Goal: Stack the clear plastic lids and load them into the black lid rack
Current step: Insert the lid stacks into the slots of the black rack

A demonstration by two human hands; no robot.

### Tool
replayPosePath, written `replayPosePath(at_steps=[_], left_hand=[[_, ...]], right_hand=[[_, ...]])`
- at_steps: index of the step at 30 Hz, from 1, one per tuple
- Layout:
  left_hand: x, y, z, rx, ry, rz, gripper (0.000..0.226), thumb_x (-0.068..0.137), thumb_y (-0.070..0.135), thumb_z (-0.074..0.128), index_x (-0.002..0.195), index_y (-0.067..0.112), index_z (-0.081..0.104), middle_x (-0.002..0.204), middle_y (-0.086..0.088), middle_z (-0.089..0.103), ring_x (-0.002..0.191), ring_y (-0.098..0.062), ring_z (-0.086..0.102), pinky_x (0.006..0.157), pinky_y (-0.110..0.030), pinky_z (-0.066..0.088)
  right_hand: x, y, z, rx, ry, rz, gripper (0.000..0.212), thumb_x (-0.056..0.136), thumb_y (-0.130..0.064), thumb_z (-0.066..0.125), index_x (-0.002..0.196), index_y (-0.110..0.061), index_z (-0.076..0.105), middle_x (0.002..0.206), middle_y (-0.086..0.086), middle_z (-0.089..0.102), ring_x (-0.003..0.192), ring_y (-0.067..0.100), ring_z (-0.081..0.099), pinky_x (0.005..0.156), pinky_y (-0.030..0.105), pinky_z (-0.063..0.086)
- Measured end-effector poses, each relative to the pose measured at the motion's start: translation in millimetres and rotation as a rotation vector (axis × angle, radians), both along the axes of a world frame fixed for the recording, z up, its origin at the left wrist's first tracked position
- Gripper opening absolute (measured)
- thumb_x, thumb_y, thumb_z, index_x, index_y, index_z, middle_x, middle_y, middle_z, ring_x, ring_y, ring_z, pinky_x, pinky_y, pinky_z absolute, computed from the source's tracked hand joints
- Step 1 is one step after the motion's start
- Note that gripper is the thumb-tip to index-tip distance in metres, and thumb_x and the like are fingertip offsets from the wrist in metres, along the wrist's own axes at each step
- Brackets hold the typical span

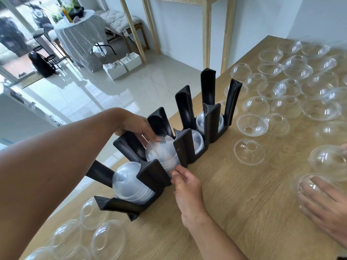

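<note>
On grainy wooden table point(234, 184), gripped glossy stack of domed lids point(162, 154) between left hand point(138, 126) and right hand point(185, 186) inside ribbed black rack point(185, 147).

A black lid rack point(165, 166) is standing on the worktop point(234, 194), its four slots each holding see-through dome lids. One tall stack point(161, 154) is leaning in the second slot. Loose lids point(277, 94) are lying all around.
</note>
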State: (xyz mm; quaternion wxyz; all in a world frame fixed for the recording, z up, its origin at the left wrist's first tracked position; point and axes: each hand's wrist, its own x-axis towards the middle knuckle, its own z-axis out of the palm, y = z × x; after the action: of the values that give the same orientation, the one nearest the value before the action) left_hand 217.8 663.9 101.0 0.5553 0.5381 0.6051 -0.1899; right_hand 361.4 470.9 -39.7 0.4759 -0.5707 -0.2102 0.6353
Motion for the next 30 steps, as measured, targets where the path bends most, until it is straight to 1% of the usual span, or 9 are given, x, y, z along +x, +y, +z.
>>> replayPosePath(at_steps=[3,5,9,12,15,19,24,27,30], left_hand=[[-2,1,1,0.031,-0.006,0.007,0.04,0.086,0.02,0.08,0.121,0.005,0.071,0.122,-0.017,0.072,0.118,-0.034,0.067,0.103,-0.055,0.052],[-3,1,2,0.052,0.013,-0.014,0.029,0.087,0.016,0.078,0.113,0.003,0.074,0.119,-0.02,0.073,0.116,-0.034,0.068,0.103,-0.054,0.052],[-2,-2,4,0.079,0.046,-0.045,0.031,0.087,0.011,0.078,0.115,-0.001,0.071,0.119,-0.024,0.071,0.113,-0.033,0.07,0.099,-0.05,0.056],[1,-2,7,0.087,0.053,-0.071,0.028,0.087,0.01,0.078,0.113,0.001,0.071,0.11,-0.019,0.075,0.095,-0.024,0.076,0.092,-0.044,0.06],[2,-4,8,0.109,0.082,-0.083,0.029,0.089,0.009,0.075,0.117,0.003,0.07,0.107,-0.015,0.077,0.093,-0.022,0.076,0.086,-0.038,0.06],[2,-5,7,0.129,0.088,-0.053,0.032,0.09,0.008,0.075,0.121,0.002,0.068,0.111,-0.018,0.076,0.104,-0.03,0.074,0.092,-0.043,0.059],[2,-6,8,0.159,0.102,-0.087,0.036,0.089,0.016,0.076,0.123,0.004,0.069,0.117,-0.014,0.074,0.111,-0.026,0.071,0.103,-0.046,0.054],[2,-7,9,0.179,0.106,-0.113,0.039,0.09,0.017,0.076,0.126,0.005,0.068,0.12,-0.012,0.074,0.112,-0.023,0.07,0.106,-0.041,0.051],[1,-8,10,0.182,0.124,-0.155,0.04,0.09,0.019,0.076,0.127,0.008,0.067,0.118,-0.009,0.075,0.11,-0.02,0.071,0.099,-0.032,0.051]], right_hand=[[1,0,-1,0.057,-0.013,-0.006,0.027,0.101,-0.027,0.066,0.128,-0.033,0.066,0.111,-0.015,0.075,0.105,-0.005,0.068,0.081,0.008,0.052],[2,-2,0,0.1,-0.053,-0.01,0.028,0.101,-0.026,0.066,0.128,-0.033,0.066,0.107,-0.022,0.075,0.104,-0.009,0.067,0.082,0.004,0.049],[8,-6,0,0.171,-0.211,-0.009,0.024,0.098,-0.034,0.069,0.12,-0.042,0.067,0.106,-0.025,0.074,0.102,-0.007,0.068,0.087,0.012,0.055],[10,-6,3,0.216,-0.357,0.015,0.021,0.095,-0.042,0.072,0.11,-0.054,0.064,0.102,-0.03,0.072,0.093,-0.005,0.07,0.079,0.014,0.057],[9,-5,3,0.221,-0.506,0.045,0.035,0.092,-0.049,0.073,0.126,-0.043,0.069,0.105,-0.031,0.072,0.095,-0.01,0.066,0.082,0.019,0.057],[9,-5,0,0.222,-0.505,0.054,0.038,0.094,-0.043,0.073,0.131,-0.035,0.069,0.106,-0.03,0.072,0.097,-0.01,0.067,0.086,0.019,0.057],[13,-11,-8,0.183,-0.511,0.044,0.03,0.096,-0.034,0.072,0.127,-0.034,0.071,0.113,-0.024,0.073,0.106,-0.007,0.066,0.097,0.026,0.057],[16,-14,-11,0.169,-0.518,0.088,0.03,0.099,-0.033,0.069,0.128,-0.033,0.07,0.115,-0.023,0.073,0.109,-0.008,0.065,0.099,0.027,0.056],[17,-15,-10,0.166,-0.503,0.167,0.034,0.1,-0.031,0.067,0.134,-0.033,0.066,0.112,-0.025,0.07,0.104,-0.011,0.065,0.096,0.022,0.056]])
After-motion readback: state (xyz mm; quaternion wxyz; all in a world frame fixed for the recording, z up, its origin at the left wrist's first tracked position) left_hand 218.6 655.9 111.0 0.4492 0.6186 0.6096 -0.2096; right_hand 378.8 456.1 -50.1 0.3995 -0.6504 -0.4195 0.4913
